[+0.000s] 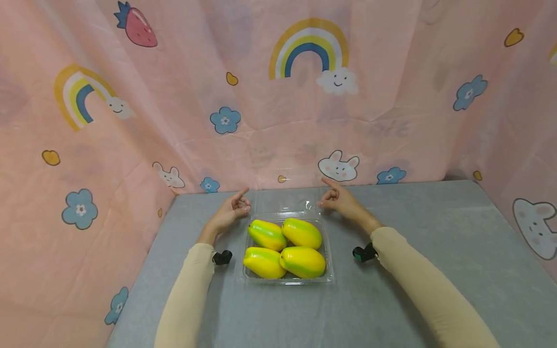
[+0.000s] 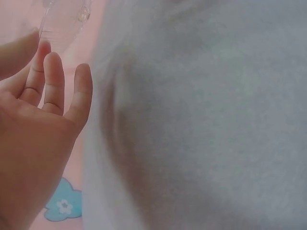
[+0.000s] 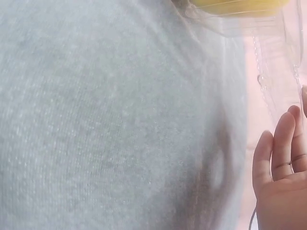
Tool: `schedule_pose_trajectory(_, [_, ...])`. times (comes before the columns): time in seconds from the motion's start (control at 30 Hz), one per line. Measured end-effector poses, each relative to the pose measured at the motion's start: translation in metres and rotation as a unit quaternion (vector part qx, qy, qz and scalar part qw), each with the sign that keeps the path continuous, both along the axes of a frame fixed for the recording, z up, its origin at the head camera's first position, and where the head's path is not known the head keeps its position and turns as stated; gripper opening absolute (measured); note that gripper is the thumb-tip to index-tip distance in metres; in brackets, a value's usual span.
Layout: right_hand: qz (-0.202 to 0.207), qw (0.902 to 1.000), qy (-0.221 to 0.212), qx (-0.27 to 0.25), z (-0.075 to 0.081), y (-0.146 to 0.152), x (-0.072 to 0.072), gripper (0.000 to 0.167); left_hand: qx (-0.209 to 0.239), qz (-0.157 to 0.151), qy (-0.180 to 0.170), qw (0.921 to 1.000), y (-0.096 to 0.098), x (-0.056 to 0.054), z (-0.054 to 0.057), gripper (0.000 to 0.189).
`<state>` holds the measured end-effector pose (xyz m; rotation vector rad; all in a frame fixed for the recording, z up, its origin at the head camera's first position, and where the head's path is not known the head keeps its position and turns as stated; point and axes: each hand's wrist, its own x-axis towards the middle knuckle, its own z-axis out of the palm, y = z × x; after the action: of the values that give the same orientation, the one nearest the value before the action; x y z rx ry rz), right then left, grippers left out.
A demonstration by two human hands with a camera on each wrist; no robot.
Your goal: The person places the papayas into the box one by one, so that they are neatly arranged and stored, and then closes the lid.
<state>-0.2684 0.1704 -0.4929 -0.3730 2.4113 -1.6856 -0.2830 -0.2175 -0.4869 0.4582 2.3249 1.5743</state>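
Note:
A clear plastic clamshell box (image 1: 330, 270) stands on the table, holding several yellow-green, papaya-like fruits (image 1: 303, 262) in two rows. Its transparent lid (image 1: 287, 205) is raised at the far side, towards the backdrop. My left hand (image 1: 226, 212) is at the lid's left edge; in the left wrist view its thumb and a finger meet at the rim of the lid (image 2: 62, 24). At the right edge, my right hand (image 1: 341, 200) has its index finger extended and its thumb near the rim. The right wrist view shows the fingers (image 3: 283, 148) beside the lid, the thumb mostly cut off.
A grey cloth-covered table (image 1: 404, 270) lies under the box. Behind and at both sides hangs a pink patterned curtain (image 1: 278, 130), close to the raised lid. Black wrist cameras (image 1: 364, 253) sit on both sleeves.

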Motion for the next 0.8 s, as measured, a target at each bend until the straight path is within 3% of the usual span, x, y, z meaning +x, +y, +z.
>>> schedule_pose_trajectory(0.37, [-0.017,0.9997,0.015,0.013,0.014,0.0,0.007,0.084,0.014,0.01,0.029,0.9994,0.001,0.003,0.01,0.073])
schedule_pose_trajectory(0.57, [-0.016,0.9994,0.019,0.022,0.024,0.001,0.016,0.084,-0.007,0.01,0.03,0.9995,0.0,0.012,0.017,0.077])
schedule_pose_trajectory(0.8, [-0.01,0.9987,0.037,0.035,0.032,0.001,0.03,0.086,0.008,0.002,0.039,0.9992,-0.001,0.024,0.021,0.08])
